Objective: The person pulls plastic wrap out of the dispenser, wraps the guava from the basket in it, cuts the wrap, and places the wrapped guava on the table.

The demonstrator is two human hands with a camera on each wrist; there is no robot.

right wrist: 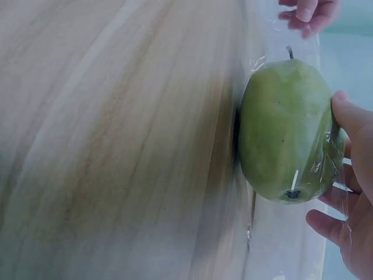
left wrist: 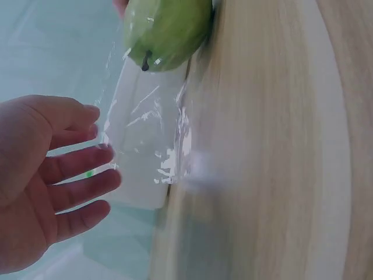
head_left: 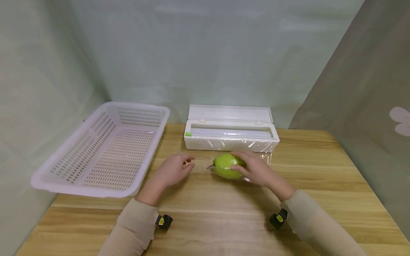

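Observation:
A green pear (head_left: pixel 224 165) lies on its side on the table, its stem pointing left. Clear cling film (left wrist: pixel 180 131) partly covers the pear and stretches to the dispenser behind it. My right hand (head_left: pixel 254 169) grips the pear's right end through the film, with the thumb on the near side and fingers on the far side. To the left of the stem, my left hand (head_left: pixel 174 170) hovers with loosely bent, spread fingers; its fingertips (left wrist: pixel 105 153) are right at the film's edge. The white film dispenser (head_left: pixel 232 144) stands behind, lid up, roll inside.
A white slotted plastic basket (head_left: pixel 147 170) stands at the left of the wooden table (head_left: pixel 211 220). The green slider (head_left: pixel 188 134) sits at the left end of the dispenser's front edge. Pale cloth (head_left: pixel 224 53) hangs behind and on both sides.

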